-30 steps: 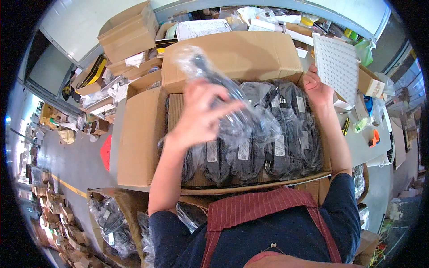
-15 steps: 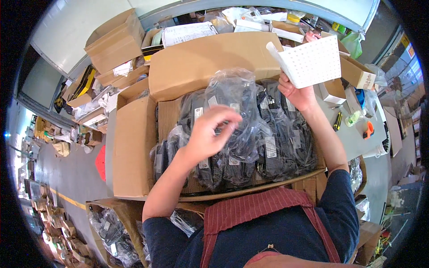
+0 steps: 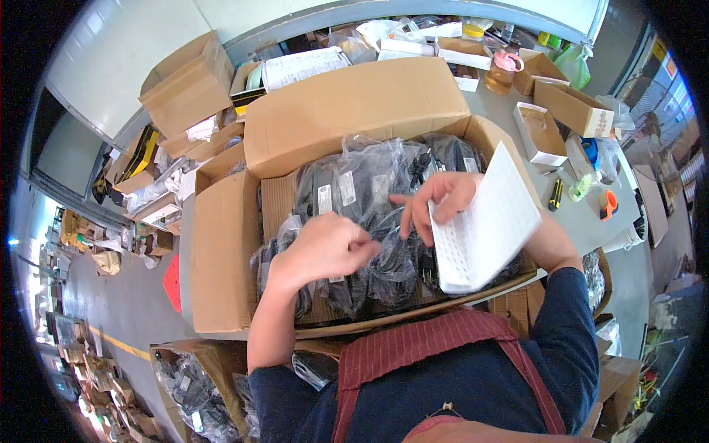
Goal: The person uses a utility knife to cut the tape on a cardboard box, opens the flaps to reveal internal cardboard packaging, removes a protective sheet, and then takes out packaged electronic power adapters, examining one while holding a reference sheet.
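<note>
My right hand (image 3: 445,201) holds a white sheet of labels (image 3: 487,232) with rows of small marks; its thumb lies at the sheet's edge and some fingers stretch toward the left. My left hand (image 3: 325,247) is closed, thumb and fingertips together, over the bagged goods; whatever it may pinch is too small to make out. Beneath both hands a large open cardboard box (image 3: 221,255) is packed with clear plastic bags (image 3: 347,188) of black corded items. White labels (image 3: 324,199) show on several bags. The sheet hides the box's right front part.
A yellow-and-black cutter (image 3: 555,195) and an orange tool (image 3: 608,206) lie on the grey table (image 3: 591,235) at the right. Behind them are a small open carton (image 3: 540,134) and a pink-lidded jug (image 3: 504,71). Another box of bagged goods (image 3: 185,384) stands low at the left.
My right hand has brought the label sheet down and nearer, over the box's right side, and the sheet has tilted. My left hand has lowered slightly. The raised plastic bag now lies flatter.
</note>
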Motion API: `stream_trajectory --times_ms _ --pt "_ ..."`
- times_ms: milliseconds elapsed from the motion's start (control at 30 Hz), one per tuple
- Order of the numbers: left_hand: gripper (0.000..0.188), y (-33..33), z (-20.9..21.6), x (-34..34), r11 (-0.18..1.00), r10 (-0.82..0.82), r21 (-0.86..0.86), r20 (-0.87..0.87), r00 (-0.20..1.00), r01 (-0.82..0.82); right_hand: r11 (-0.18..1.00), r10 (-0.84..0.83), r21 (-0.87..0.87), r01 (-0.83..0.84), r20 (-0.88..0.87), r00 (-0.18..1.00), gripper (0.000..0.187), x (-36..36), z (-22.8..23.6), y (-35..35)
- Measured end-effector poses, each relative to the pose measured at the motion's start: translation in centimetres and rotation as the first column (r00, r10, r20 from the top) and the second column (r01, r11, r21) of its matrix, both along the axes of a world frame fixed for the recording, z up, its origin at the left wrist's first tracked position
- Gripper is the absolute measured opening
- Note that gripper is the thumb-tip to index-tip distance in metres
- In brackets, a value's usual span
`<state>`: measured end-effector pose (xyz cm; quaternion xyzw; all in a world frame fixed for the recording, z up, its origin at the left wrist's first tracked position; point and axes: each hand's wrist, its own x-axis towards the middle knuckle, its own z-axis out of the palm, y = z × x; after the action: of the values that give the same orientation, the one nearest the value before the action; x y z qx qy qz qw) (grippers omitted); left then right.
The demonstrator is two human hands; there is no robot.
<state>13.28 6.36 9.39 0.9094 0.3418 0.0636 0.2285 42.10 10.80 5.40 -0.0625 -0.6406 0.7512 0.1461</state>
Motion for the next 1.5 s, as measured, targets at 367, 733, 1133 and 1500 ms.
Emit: stream_trajectory --times_ms 367,733,1133,1500 --pt "0.019 11.2 -2.8 5.7 0.859 0.014 0.45 0.457 0.889 -0.245 0.964 0.264 0.013 -0.264 0.037 0.964 0.022 -0.2 -0.5 -1.1" --pt "0.047 13.6 -5.2 11.2 0.93 0.344 -0.098 -0.102 0.933 -0.354 0.975 0.179 0.112 -0.192 0.112 0.977 0.027 0.5 -2.3 -1.0" --pt "0.034 5.0 -2.2 8.9 0.923 0.368 0.036 0.204 0.907 -0.383 1.0 0.009 -0.003 -0.009 0.078 0.997 0.026 2.9 0.4 -2.2" --pt "0.022 0.3 -1.8 4.4 0.838 0.54 -0.45 0.612 0.577 -0.307 0.837 -0.518 0.009 0.548 -0.31 0.797 0.014 1.5 2.8 -4.3"
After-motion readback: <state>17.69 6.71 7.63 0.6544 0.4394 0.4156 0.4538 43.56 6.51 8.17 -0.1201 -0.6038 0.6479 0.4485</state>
